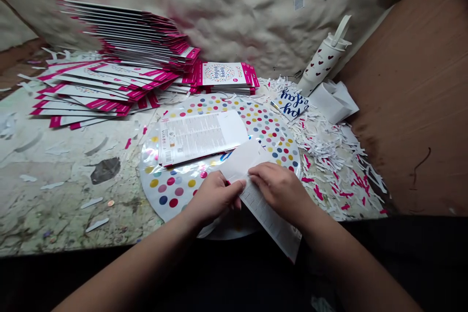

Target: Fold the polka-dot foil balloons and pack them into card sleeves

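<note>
a folded white printed sheet (pixel 268 214) is clamped between both hands, just above the near edge of a round foil balloon (pixel 153 190), its lower end hanging toward the person. the left hand (pixel 214 198) curls its fingers around the paper, while the right hand (pixel 280 190) presses down on it with its fingers together, and the two hands sit just apart. pinching the sheet this close to its fold looks like a way to keep the crease straight. the print on it is too small to read.

a second printed sheet (pixel 197 136) lies flat on the balloon, whose spots of pink, blue, yellow and grey show around it; the wide balloon seems to serve as a smooth surface to work on. beyond it, packs with pink edges sit in a tall stack (pixel 127 34) and a fanned pile (pixel 91 87), probably kept together for easy reach. one pack front (pixel 226 73) appears to read "happy birthday", though no brand can be made out.

to the right lie white and pink paper scraps (pixel 329 151), a scrap with blue lettering (pixel 292 105) ending in "day", and a heart-patterned bottle (pixel 323 58).
</note>
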The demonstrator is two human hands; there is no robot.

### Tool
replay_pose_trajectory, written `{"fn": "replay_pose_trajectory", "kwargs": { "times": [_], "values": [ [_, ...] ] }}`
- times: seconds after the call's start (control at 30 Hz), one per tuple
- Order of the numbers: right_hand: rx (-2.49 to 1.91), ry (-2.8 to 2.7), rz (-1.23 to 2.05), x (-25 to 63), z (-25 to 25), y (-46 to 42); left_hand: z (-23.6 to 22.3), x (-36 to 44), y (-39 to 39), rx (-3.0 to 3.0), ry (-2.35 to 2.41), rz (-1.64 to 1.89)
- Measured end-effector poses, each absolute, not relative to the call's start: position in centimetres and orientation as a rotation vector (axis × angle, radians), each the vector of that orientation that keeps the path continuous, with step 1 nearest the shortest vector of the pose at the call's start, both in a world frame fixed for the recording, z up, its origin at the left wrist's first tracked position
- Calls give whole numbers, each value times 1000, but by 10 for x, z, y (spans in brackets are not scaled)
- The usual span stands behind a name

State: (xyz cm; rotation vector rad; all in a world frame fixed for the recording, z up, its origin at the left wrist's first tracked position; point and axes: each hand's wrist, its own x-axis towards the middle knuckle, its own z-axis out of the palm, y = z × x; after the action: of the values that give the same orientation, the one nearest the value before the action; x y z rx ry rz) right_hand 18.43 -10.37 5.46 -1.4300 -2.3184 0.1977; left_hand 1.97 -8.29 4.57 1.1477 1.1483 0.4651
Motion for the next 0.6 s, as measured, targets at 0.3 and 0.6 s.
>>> {"fn": "replay_pose_trajectory", "kwargs": {
  "times": [0.3, 0.6],
  "values": [
    [-1896, -2242, -349, 222, 60, -81, 50, 17, -82, 1168, 1152, 455],
    [-1689, -2350, -50, 213, 73, -114, 50, 19, -81, 1269, 1063, 668]
  ]
}}
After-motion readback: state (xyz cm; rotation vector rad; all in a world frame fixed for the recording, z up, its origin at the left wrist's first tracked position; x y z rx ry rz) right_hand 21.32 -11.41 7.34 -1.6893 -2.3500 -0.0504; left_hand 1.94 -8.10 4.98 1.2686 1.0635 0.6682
